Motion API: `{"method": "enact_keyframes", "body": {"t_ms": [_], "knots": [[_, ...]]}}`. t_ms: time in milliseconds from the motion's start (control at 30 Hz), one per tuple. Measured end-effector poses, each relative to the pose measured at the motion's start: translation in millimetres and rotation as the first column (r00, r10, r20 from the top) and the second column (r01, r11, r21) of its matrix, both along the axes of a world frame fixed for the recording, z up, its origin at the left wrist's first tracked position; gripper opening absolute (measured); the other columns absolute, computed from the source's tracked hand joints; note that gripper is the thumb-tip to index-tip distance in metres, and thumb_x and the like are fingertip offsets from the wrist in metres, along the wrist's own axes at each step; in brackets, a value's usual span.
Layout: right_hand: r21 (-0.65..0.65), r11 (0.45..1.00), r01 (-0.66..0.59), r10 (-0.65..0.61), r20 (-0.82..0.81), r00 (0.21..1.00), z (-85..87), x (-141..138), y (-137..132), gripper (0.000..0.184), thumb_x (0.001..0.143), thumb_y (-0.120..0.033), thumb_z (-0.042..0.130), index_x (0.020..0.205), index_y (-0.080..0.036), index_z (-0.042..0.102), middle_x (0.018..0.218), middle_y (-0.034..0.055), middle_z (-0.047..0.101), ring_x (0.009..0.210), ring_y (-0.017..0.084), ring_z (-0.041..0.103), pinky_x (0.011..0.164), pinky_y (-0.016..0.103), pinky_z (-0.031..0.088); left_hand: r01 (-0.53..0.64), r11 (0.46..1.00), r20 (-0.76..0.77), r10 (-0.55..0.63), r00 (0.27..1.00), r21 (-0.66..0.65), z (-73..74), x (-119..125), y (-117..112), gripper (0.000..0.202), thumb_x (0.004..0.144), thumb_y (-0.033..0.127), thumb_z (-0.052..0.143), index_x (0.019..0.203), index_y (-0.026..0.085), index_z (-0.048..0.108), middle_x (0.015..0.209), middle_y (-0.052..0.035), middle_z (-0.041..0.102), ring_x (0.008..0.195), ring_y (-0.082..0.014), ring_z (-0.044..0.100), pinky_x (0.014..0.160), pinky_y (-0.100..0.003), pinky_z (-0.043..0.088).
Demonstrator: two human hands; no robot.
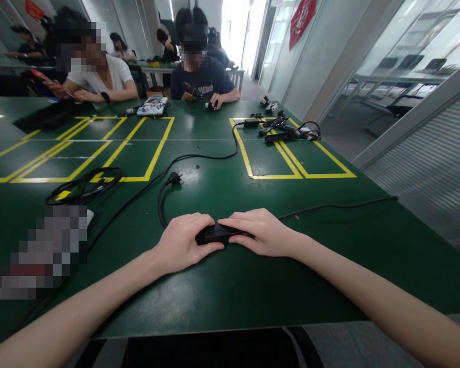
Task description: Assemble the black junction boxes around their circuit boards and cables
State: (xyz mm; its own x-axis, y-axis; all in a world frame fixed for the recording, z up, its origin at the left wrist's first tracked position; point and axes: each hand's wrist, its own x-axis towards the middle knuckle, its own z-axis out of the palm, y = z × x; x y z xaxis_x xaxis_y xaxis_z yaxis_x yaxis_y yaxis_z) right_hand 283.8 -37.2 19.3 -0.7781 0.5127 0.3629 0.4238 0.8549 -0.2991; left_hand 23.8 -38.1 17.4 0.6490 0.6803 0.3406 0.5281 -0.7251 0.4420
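Observation:
A black power adapter brick lies on the green table in front of me. My left hand is curled round its left end and my right hand lies over its right end, fingers pressed on it. One black cable runs from the brick leftward and loops up to a black plug. Another thin cable leads off to the right across the table.
A coiled black cable lies at the left. More adapters and cables sit in a yellow-taped box at the back right. A white device rests at the far edge. Two people sit opposite. The table's right edge drops to a corridor.

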Motion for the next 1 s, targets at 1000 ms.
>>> {"method": "enact_keyframes", "body": {"t_ms": [1000], "knots": [[0.222,0.975,0.018,-0.046,0.121,0.992,-1.2,0,3,0.048,0.108,-0.029,0.049,0.156,-0.023,0.051,0.129,0.0167,0.067,0.109,0.026,0.065,0.091,0.041,0.059,-0.062,0.998,0.153,0.064,0.986,-0.017,3.0,-2,-1,0.062,0.088,0.046,0.081,0.141,0.023,0.058,0.120,-0.0098,0.077,0.109,-0.0282,0.071,0.096,-0.044,0.058]]}}
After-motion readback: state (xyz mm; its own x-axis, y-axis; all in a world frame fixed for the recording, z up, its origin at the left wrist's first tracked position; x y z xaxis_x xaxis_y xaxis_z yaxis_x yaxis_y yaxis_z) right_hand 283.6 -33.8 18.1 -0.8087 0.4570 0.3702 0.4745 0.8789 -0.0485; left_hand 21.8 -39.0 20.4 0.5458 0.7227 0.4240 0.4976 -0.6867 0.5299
